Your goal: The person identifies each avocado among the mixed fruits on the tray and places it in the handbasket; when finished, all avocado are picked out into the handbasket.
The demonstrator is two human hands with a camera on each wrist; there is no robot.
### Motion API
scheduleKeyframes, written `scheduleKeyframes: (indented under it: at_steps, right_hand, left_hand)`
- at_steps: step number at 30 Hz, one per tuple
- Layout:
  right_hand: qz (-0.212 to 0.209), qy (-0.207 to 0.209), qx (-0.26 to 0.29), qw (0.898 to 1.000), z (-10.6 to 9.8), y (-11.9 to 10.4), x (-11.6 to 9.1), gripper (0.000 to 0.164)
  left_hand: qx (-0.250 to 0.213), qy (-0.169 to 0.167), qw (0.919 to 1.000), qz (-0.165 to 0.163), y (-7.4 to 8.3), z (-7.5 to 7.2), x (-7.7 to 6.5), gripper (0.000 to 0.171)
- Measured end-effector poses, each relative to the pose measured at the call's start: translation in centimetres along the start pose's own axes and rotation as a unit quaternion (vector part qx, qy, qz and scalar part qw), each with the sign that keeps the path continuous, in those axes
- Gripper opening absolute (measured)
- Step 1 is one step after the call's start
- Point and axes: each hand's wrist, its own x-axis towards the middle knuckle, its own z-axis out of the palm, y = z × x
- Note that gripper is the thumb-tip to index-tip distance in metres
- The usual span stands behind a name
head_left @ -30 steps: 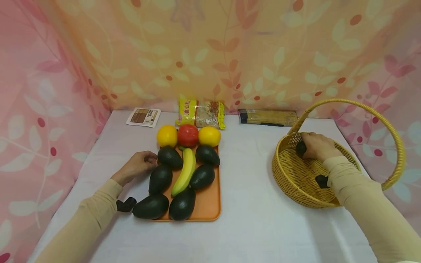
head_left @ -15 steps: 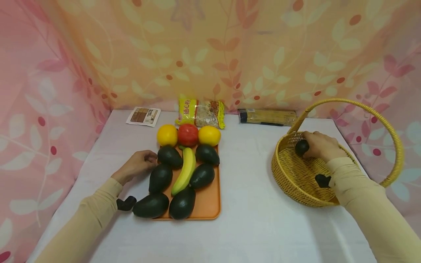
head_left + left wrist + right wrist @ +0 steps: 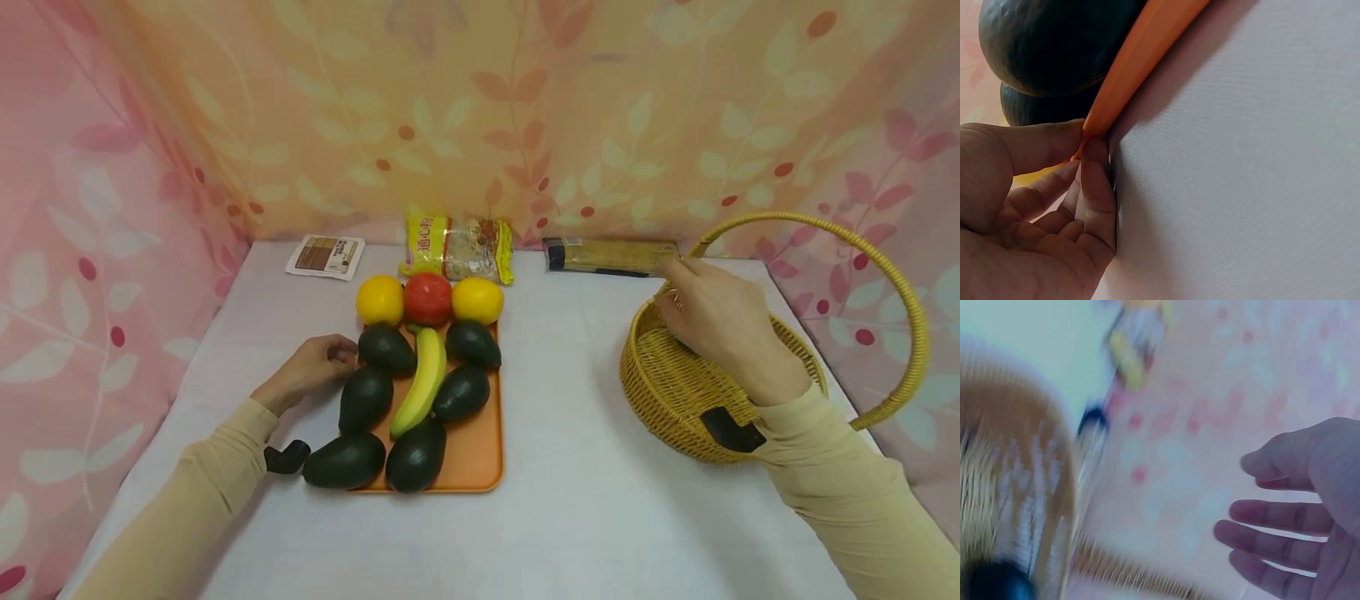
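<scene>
Fingers of the left hand (image 3: 306,372) pinch the tray (image 3: 482,446), the right hand's (image 3: 720,321) spread empty; a tug could roll avocados (image 3: 366,400) off it.

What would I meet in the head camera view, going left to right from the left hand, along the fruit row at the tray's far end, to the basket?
Left hand, round yellow fruit, red fruit, second yellow fruit, wicker basket.
</scene>
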Motion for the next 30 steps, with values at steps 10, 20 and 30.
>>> scheduleKeyframes:
  at_steps: [10,20,30]
  right_hand:
    - [-0.189,0.04,0.034,0.981,2.3,-10.4,-0.9,0.051]
    - [-0.285,0.016,0.06,0.956,6.3,-17.0,-2.9,0.05]
    - [-0.353,-0.014,0.053,0.934,9.7,-21.0,-4.3,0.034]
  left_hand:
    - [0.006,-0.001,0.9999,-0.013,0.4,0.1,-0.2,0.04]
    - [0.005,0.005,1.0,-0.004,0.2,0.1,0.1,0.04]
    - [0.003,0.007,1.0,0.005,0.1,0.3,0.0,0.039]
